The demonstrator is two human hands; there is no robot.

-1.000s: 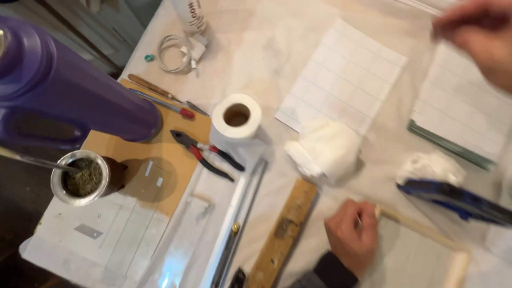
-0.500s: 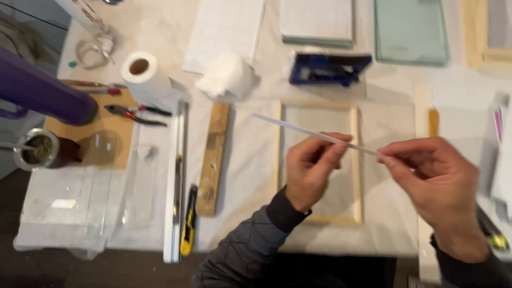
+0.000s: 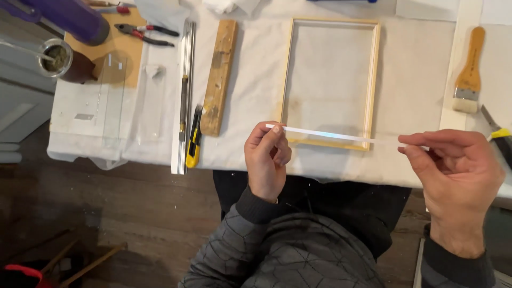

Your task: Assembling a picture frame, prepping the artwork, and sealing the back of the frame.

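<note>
- The left hand pinches one end of a thin white strip; the right hand pinches the other end, so the strip hangs stretched in the air over the near rail of the wooden frame.
- Held only at its tips, the strip looks slender enough to bow or snap if the hands pull unevenly.
- A loosened pinch could drop it off the table edge, just nearer than the frame.
- Left of the frame, the yellow utility knife lies close to the edge, where a sleeve could catch it.

white strip now level, hands lower — nearer table edge
</note>
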